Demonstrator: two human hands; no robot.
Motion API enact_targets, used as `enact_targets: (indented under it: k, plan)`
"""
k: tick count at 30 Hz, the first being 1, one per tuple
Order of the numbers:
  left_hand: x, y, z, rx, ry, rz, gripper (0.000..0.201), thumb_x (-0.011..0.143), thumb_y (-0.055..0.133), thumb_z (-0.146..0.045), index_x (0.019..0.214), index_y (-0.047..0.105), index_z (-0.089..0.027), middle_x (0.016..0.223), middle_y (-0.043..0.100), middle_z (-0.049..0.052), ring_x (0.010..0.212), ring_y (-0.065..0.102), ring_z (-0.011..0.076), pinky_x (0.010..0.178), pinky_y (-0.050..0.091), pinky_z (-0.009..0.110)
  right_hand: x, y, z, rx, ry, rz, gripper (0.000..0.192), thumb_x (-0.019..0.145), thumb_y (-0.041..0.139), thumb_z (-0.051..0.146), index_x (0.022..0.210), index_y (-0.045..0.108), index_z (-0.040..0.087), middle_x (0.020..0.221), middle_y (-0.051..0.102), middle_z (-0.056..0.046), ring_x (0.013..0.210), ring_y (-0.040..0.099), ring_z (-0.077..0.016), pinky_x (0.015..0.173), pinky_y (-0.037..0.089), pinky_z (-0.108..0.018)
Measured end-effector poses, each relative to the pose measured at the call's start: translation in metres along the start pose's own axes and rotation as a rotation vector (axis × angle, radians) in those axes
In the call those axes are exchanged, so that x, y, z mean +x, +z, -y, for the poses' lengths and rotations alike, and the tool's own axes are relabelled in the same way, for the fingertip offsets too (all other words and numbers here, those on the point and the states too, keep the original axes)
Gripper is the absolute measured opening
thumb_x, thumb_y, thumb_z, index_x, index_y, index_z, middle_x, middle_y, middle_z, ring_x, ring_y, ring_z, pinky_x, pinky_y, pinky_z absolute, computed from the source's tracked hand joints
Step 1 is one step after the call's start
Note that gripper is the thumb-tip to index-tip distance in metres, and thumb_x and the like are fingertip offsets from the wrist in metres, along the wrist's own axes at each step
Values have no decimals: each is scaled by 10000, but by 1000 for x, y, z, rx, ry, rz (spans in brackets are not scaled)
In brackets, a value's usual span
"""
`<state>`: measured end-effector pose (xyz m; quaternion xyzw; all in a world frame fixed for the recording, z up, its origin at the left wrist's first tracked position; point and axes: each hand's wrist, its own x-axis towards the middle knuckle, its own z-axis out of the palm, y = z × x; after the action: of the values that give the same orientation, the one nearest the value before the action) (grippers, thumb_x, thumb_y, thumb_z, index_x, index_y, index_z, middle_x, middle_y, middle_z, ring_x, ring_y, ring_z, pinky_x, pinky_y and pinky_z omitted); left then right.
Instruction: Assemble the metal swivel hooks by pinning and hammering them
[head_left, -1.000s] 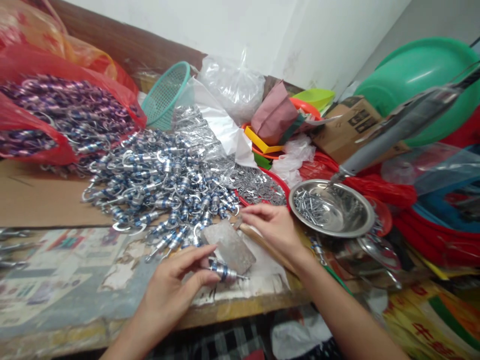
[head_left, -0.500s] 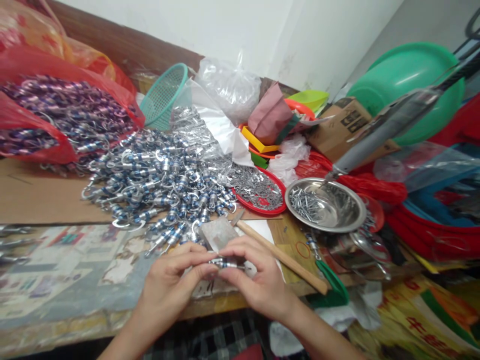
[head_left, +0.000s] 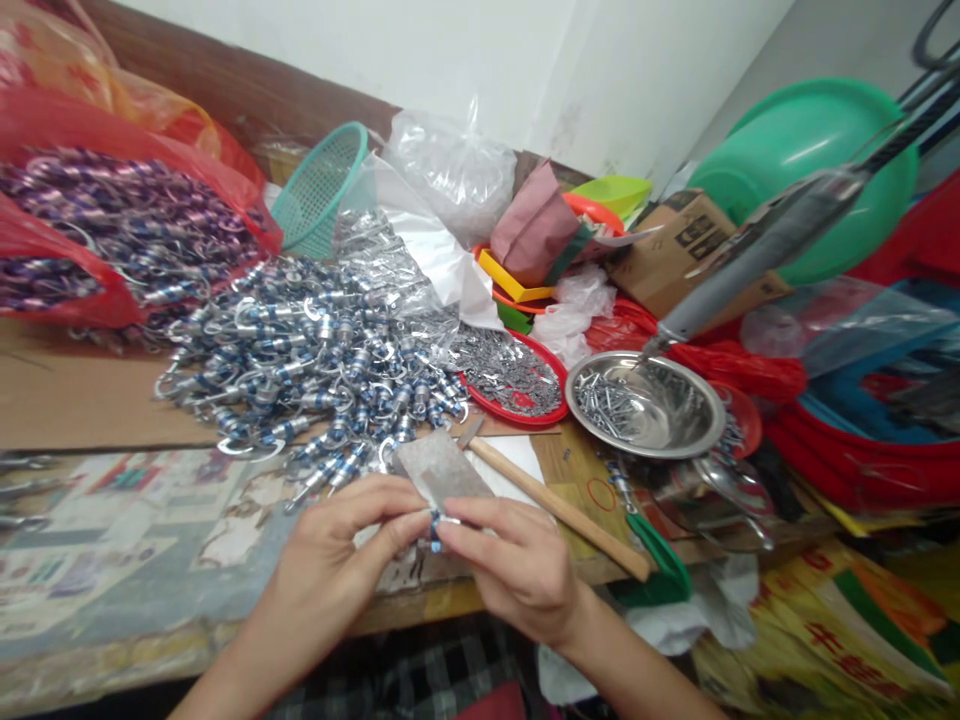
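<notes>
Pinched between both sets of fingertips: a small blue-banded metal clip [head_left: 435, 525], left hand [head_left: 337, 570] closing on it from one side, right hand [head_left: 517, 570] from the other, thumbs and forefingers meeting over it. Mostly hidden by the fingers, just a blue glint showing, held just above the table's near edge [head_left: 420, 610]. Right behind it, a grey metal block [head_left: 439, 468]; beside that, a wooden-handled hammer [head_left: 559, 510]. Farther back, a heap of matching clips [head_left: 315, 350] and a steel bowl [head_left: 645, 405] of screws.

Left hand [head_left: 341, 560] and right hand [head_left: 517, 570] pinch one small blue-banded metal fitting [head_left: 435, 527] beside a grey block [head_left: 441, 468].
</notes>
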<state>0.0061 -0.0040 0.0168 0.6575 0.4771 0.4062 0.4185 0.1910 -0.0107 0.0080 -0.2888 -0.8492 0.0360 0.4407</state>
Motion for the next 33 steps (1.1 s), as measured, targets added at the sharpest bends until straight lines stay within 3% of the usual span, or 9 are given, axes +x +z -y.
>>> enact_targets:
  k: [2,5,8,10,13,17,21,28,33]
  plan:
    - [-3,2,3,-119,-148,30,120,693,655,-278,778,719,-223,792,735,20,747,656,195,711,506,276,-1,5,4,105,122,-42,198,790,557,66,914,684,154,877,700,-108,741,669,-151,622,560,-237]
    - [-8,7,8,-341,-325,1,437,581,743,-283,1005,658,-215,896,744,25,805,674,218,708,540,288,0,7,10,228,291,-70,133,771,625,132,872,707,159,804,704,-92,691,668,-146,609,560,-231]
    - [-7,11,11,-416,-387,-22,527,614,730,-303,1110,589,-193,945,732,41,847,668,212,754,535,294,7,0,3,290,414,67,83,766,647,194,792,722,173,741,711,-52,658,665,-135,604,549,-215]
    - [-4,12,11,-457,-425,23,526,647,707,-320,1129,561,-170,928,728,56,844,667,209,764,526,296,15,-10,-18,125,481,159,117,798,610,222,787,720,185,780,718,-33,722,667,-132,675,539,-214]
    - [2,11,9,-544,-485,74,597,631,714,-326,1163,499,-164,864,715,50,812,669,206,735,522,294,28,-25,-70,-500,670,313,245,890,454,211,1012,666,226,1040,683,-22,962,624,-134,857,477,-244]
    - [7,8,7,-571,-522,105,660,598,736,-302,1173,437,-176,738,659,-4,718,650,176,676,506,276,40,-31,-131,-672,787,476,316,805,531,148,1105,619,193,1005,688,-110,977,621,-264,838,470,-371]
    - [10,7,11,-616,-515,178,665,650,712,-286,1212,367,-196,734,620,-17,688,624,153,643,486,264,45,-20,-153,-698,794,590,367,729,570,99,1082,614,186,970,686,-135,974,616,-293,836,454,-388]
    - [13,3,24,-718,-498,220,700,647,726,-216,1238,353,-240,775,608,-11,713,633,167,699,500,329,50,-24,-155,-575,791,509,283,727,557,139,989,667,144,943,697,-111,916,633,-246,826,471,-333]
    - [16,2,24,-736,-490,241,709,635,727,-187,1238,357,-230,749,622,-7,712,637,177,706,495,341,41,-17,-87,-305,665,386,184,814,498,197,854,675,165,801,703,-28,714,649,-132,668,520,-234]
